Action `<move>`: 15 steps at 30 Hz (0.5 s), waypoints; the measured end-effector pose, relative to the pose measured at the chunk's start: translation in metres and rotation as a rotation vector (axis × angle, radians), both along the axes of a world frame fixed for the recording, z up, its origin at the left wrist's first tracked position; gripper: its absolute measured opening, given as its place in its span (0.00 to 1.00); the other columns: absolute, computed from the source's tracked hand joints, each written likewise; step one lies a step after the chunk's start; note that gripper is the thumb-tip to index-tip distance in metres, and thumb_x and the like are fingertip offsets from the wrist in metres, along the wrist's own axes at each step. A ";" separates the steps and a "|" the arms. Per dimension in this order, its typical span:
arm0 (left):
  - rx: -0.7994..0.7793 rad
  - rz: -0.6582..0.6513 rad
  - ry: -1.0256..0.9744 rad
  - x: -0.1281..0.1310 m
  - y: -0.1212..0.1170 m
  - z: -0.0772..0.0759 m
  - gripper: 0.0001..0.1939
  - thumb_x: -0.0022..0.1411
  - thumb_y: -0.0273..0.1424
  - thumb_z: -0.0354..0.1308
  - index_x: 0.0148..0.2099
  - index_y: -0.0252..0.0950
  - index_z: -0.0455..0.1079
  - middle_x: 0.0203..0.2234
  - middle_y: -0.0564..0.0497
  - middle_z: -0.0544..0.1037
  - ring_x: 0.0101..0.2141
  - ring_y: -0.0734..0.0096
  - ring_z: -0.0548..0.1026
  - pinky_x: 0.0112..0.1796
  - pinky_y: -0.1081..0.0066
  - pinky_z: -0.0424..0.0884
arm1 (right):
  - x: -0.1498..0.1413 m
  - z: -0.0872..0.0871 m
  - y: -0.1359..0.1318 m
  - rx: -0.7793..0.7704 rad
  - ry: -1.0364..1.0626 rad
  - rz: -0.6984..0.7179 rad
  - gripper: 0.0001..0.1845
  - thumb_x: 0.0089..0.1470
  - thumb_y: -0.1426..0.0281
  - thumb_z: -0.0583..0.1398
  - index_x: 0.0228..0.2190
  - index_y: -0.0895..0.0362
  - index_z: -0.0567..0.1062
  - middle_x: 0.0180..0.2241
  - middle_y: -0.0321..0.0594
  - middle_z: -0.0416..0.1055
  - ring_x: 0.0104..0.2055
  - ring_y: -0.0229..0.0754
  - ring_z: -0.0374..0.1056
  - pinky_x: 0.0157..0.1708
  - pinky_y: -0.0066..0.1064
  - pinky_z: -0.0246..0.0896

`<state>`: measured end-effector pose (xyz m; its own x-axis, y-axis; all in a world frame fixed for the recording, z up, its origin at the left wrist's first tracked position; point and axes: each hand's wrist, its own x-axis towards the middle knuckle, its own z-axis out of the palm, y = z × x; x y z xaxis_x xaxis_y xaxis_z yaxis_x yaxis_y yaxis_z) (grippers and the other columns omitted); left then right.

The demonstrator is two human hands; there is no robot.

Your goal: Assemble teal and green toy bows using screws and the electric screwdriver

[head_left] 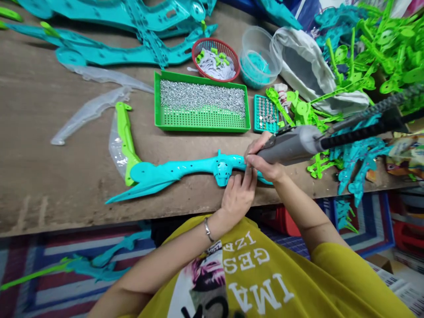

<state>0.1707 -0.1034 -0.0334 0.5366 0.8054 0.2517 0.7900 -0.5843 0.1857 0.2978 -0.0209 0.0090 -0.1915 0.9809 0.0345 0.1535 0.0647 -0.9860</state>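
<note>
A long teal plastic toy piece (pixel 195 167) lies on the workbench, a moulded head-shaped emblem at its middle. Its left end meets a bright green arm (pixel 124 132) with a clear plastic blade (pixel 116 143) beside it. My left hand (pixel 240 194) is closed at the toy piece's right part, its fingertips close to my other hand. Just above it, my right hand (pixel 265 161) grips the front end of a grey power screwdriver (pixel 291 145). The screwdriver's tip is hidden behind my fingers, so I cannot tell whether it touches the toy piece.
A green tray (pixel 202 129) of screws stands behind the toy piece, next to a small teal tray (pixel 256 126) of metal discs. Farther back are a red basket (pixel 215 42) and a clear tub (pixel 261 39). Green parts (pixel 387 48) heap up at right; large teal frames (pixel 109 46) lie back left.
</note>
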 end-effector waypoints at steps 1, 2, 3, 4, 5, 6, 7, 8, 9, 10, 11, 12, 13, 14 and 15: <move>0.005 -0.001 -0.010 0.000 0.001 -0.001 0.22 0.71 0.24 0.50 0.64 0.33 0.69 0.56 0.38 0.77 0.37 0.60 0.73 0.38 0.60 0.69 | 0.000 0.000 0.003 0.011 0.014 0.023 0.20 0.52 0.50 0.66 0.30 0.53 0.70 0.24 0.33 0.66 0.28 0.38 0.65 0.31 0.35 0.67; 0.007 -0.002 -0.017 0.000 0.002 -0.001 0.22 0.70 0.24 0.50 0.64 0.32 0.69 0.55 0.37 0.78 0.37 0.60 0.73 0.37 0.59 0.69 | -0.001 0.000 0.006 0.025 0.035 0.053 0.19 0.51 0.51 0.67 0.29 0.53 0.70 0.24 0.33 0.66 0.28 0.38 0.65 0.30 0.34 0.66; 0.007 -0.004 -0.021 -0.001 0.002 -0.002 0.22 0.70 0.24 0.50 0.63 0.32 0.70 0.54 0.37 0.78 0.37 0.59 0.73 0.37 0.59 0.69 | -0.001 0.000 0.010 0.037 0.058 0.094 0.19 0.51 0.52 0.67 0.29 0.53 0.70 0.24 0.32 0.67 0.27 0.37 0.65 0.28 0.33 0.65; 0.011 -0.008 -0.024 -0.001 0.002 -0.002 0.22 0.70 0.24 0.50 0.63 0.32 0.70 0.53 0.37 0.79 0.37 0.59 0.73 0.37 0.59 0.69 | -0.001 0.001 0.014 0.049 0.079 0.141 0.18 0.51 0.53 0.67 0.29 0.53 0.70 0.23 0.32 0.67 0.26 0.36 0.64 0.27 0.32 0.65; 0.016 -0.010 -0.026 -0.001 0.002 -0.002 0.22 0.70 0.24 0.50 0.63 0.32 0.70 0.52 0.38 0.79 0.38 0.59 0.73 0.37 0.59 0.69 | -0.001 0.003 0.018 0.062 0.095 0.191 0.17 0.51 0.55 0.67 0.29 0.54 0.70 0.23 0.31 0.67 0.25 0.35 0.64 0.26 0.31 0.64; 0.025 -0.010 -0.028 -0.001 0.002 -0.002 0.22 0.69 0.24 0.50 0.63 0.32 0.70 0.52 0.38 0.79 0.38 0.58 0.73 0.38 0.58 0.69 | -0.001 0.006 0.022 0.077 0.107 0.244 0.16 0.51 0.57 0.68 0.30 0.54 0.71 0.23 0.31 0.68 0.24 0.34 0.64 0.25 0.30 0.63; 0.034 -0.011 -0.032 -0.001 0.002 -0.001 0.22 0.69 0.24 0.51 0.63 0.32 0.70 0.52 0.38 0.79 0.38 0.58 0.73 0.38 0.58 0.69 | -0.002 0.009 0.027 0.097 0.119 0.290 0.14 0.52 0.59 0.68 0.31 0.54 0.72 0.23 0.31 0.68 0.23 0.34 0.65 0.25 0.29 0.63; 0.042 -0.011 -0.037 -0.002 0.002 0.000 0.22 0.69 0.23 0.51 0.63 0.32 0.69 0.53 0.38 0.79 0.38 0.59 0.73 0.39 0.58 0.69 | -0.002 0.013 0.031 0.123 0.135 0.323 0.13 0.51 0.61 0.69 0.32 0.55 0.73 0.24 0.31 0.69 0.23 0.33 0.65 0.25 0.28 0.63; 0.049 -0.009 -0.049 -0.003 0.003 0.002 0.22 0.69 0.23 0.51 0.63 0.31 0.69 0.54 0.39 0.78 0.38 0.59 0.73 0.39 0.58 0.69 | -0.004 0.017 0.036 0.156 0.160 0.335 0.12 0.51 0.63 0.69 0.34 0.54 0.74 0.24 0.30 0.69 0.23 0.33 0.66 0.25 0.28 0.64; 0.051 -0.013 -0.069 -0.004 0.006 0.005 0.21 0.69 0.24 0.52 0.63 0.31 0.70 0.54 0.40 0.78 0.39 0.59 0.73 0.40 0.58 0.69 | -0.006 0.020 0.041 0.196 0.196 0.316 0.13 0.52 0.64 0.69 0.37 0.54 0.74 0.23 0.29 0.69 0.22 0.34 0.66 0.24 0.28 0.64; 0.047 -0.021 -0.096 -0.007 0.009 0.008 0.20 0.69 0.25 0.53 0.62 0.32 0.70 0.54 0.40 0.79 0.39 0.59 0.73 0.41 0.58 0.69 | -0.008 0.022 0.048 0.243 0.237 0.263 0.13 0.52 0.64 0.69 0.39 0.53 0.74 0.22 0.28 0.68 0.21 0.34 0.65 0.24 0.29 0.64; 0.038 -0.027 -0.124 -0.011 0.015 0.012 0.19 0.70 0.27 0.54 0.61 0.33 0.71 0.52 0.41 0.79 0.41 0.59 0.73 0.42 0.58 0.69 | -0.012 0.024 0.055 0.296 0.281 0.177 0.14 0.53 0.63 0.68 0.40 0.52 0.73 0.21 0.27 0.67 0.20 0.34 0.65 0.24 0.29 0.64; 0.023 -0.023 -0.144 -0.016 0.022 0.016 0.19 0.70 0.29 0.55 0.61 0.34 0.71 0.51 0.42 0.79 0.43 0.57 0.73 0.44 0.58 0.69 | -0.015 0.024 0.063 0.346 0.316 0.073 0.14 0.54 0.62 0.68 0.40 0.51 0.73 0.20 0.26 0.66 0.20 0.34 0.64 0.24 0.30 0.65; 0.005 -0.006 -0.151 -0.022 0.030 0.021 0.19 0.69 0.32 0.57 0.60 0.35 0.71 0.50 0.42 0.79 0.45 0.55 0.73 0.46 0.57 0.68 | -0.019 0.023 0.072 0.387 0.337 -0.034 0.15 0.54 0.60 0.68 0.40 0.50 0.72 0.19 0.26 0.65 0.19 0.34 0.63 0.24 0.30 0.65; -0.021 0.022 -0.139 -0.029 0.039 0.025 0.20 0.68 0.35 0.59 0.60 0.34 0.71 0.49 0.40 0.78 0.47 0.52 0.72 0.49 0.54 0.67 | -0.022 0.020 0.082 0.414 0.339 -0.131 0.16 0.53 0.58 0.68 0.39 0.50 0.72 0.19 0.25 0.64 0.19 0.34 0.63 0.24 0.30 0.65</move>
<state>0.1421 -0.0647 -0.0085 0.4794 0.8226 0.3058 0.7685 -0.5618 0.3062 0.2753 0.0608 0.0292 0.0200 0.8871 0.4612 -0.1358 0.4594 -0.8778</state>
